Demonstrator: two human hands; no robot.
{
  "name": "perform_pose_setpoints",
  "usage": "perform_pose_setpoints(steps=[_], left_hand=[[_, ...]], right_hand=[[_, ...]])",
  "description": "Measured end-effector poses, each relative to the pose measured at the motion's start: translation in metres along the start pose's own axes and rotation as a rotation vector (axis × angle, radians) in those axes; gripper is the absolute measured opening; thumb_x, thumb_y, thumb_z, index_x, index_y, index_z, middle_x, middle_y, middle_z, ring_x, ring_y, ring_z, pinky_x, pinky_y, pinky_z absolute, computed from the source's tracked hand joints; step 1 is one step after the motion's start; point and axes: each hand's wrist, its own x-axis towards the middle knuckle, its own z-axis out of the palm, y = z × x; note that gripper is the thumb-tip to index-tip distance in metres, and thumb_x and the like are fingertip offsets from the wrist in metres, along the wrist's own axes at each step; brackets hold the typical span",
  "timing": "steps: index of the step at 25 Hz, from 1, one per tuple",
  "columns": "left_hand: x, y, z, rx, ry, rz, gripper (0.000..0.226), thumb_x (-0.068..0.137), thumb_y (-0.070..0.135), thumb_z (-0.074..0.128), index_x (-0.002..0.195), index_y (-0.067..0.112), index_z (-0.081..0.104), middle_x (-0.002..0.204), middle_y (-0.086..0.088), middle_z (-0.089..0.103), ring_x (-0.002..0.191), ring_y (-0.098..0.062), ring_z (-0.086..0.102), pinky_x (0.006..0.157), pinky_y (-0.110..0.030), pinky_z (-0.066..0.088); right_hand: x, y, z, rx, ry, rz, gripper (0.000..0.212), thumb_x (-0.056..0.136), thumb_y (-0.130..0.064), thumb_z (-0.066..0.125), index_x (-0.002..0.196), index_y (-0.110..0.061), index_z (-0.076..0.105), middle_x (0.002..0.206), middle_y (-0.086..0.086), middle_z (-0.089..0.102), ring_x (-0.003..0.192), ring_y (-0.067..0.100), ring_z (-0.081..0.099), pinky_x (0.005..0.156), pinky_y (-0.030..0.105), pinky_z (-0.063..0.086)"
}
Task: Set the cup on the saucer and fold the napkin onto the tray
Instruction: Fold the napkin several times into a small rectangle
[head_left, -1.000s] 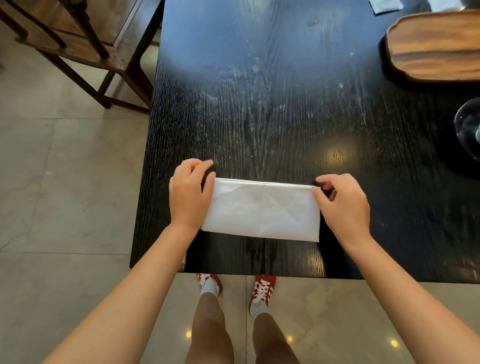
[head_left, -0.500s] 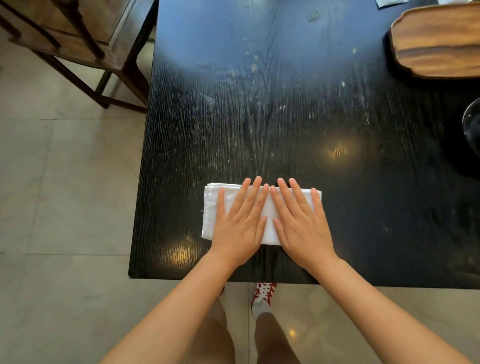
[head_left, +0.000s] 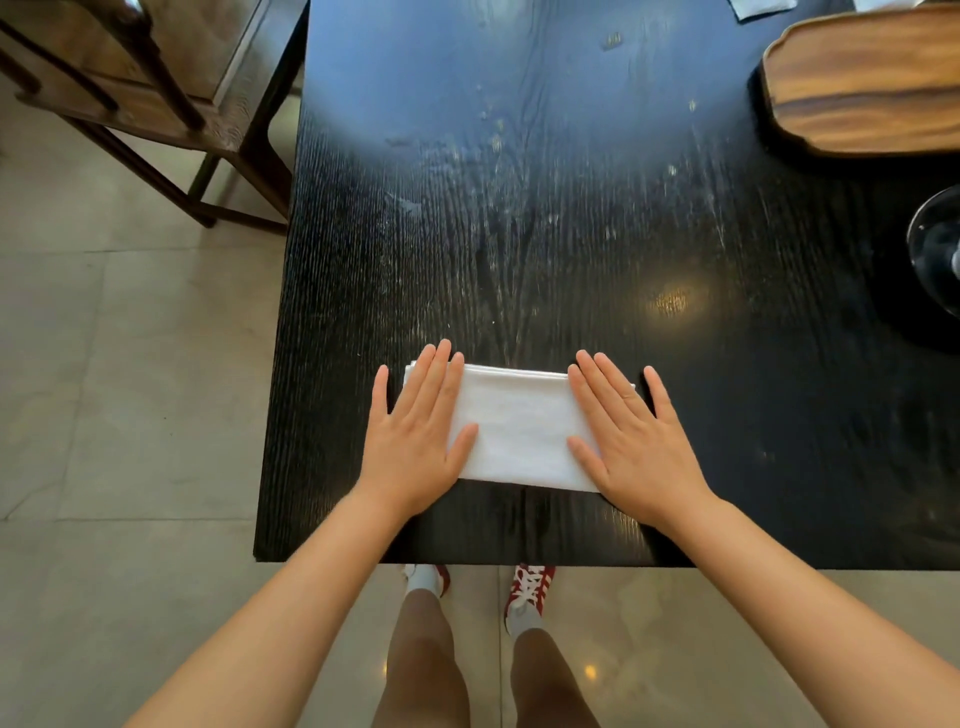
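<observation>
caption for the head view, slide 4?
Both hands, left hand and right hand, press flat on folded white napkin on black table.

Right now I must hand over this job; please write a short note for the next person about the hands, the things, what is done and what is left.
Left hand: flat, pressing the left end of the napkin.
Right hand: flat, pressing its right end.
The napkin lies folded into a strip near the front edge of the black table.
The wooden tray sits at the far right, apart from the napkin.
Cup and saucer cannot be identified in this view.
Left: move the napkin onto the tray; check the cup.
</observation>
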Motion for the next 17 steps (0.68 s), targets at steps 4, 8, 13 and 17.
perform_pose_setpoints(steps=[4, 8, 13, 17], left_hand=[[0.011, 0.001, -0.009, 0.097, 0.053, 0.012, 0.057, 0.093, 0.034, 0.024, 0.144, 0.007, 0.024, 0.153, -0.01, 0.028, 0.141, -0.02, 0.02, 0.111, -0.055, 0.008], [-0.018, 0.048, -0.002, -0.07, 0.051, -0.193, 0.065, 0.092, 0.041, 0.024, 0.147, 0.007, 0.016, 0.156, -0.006, 0.013, 0.143, -0.018, 0.006, 0.11, -0.055, -0.002], [0.007, 0.038, -0.001, -0.095, 0.0, 0.083, 0.073, 0.085, 0.063, 0.027, 0.147, 0.026, 0.017, 0.157, -0.003, 0.011, 0.145, -0.022, 0.003, 0.107, -0.068, -0.003], [0.03, 0.034, -0.004, 0.007, -0.038, 0.42, 0.083, 0.077, 0.074, 0.035, 0.146, 0.032, 0.021, 0.157, -0.01, 0.013, 0.144, -0.029, 0.005, 0.104, -0.072, 0.004]], right_hand=[[-0.017, -0.019, -0.003, 0.066, 0.065, 0.112, 0.065, 0.092, -0.048, 0.022, 0.147, -0.016, 0.01, 0.155, 0.002, 0.011, 0.142, 0.015, 0.007, 0.113, 0.051, 0.003], [-0.061, -0.054, 0.003, 0.117, 0.084, 0.233, 0.063, 0.093, -0.046, 0.022, 0.146, -0.013, 0.018, 0.154, 0.008, 0.018, 0.142, 0.019, 0.012, 0.111, 0.055, 0.003], [-0.12, -0.076, 0.02, 0.094, 0.019, 0.075, 0.059, 0.096, -0.041, 0.013, 0.143, -0.007, 0.023, 0.155, 0.006, 0.012, 0.143, 0.018, 0.008, 0.112, 0.05, 0.011], [-0.129, -0.064, 0.027, 0.046, 0.061, -0.087, 0.052, 0.094, -0.025, 0.035, 0.141, -0.005, 0.029, 0.154, 0.008, 0.018, 0.143, 0.02, 0.009, 0.114, 0.047, 0.01]])
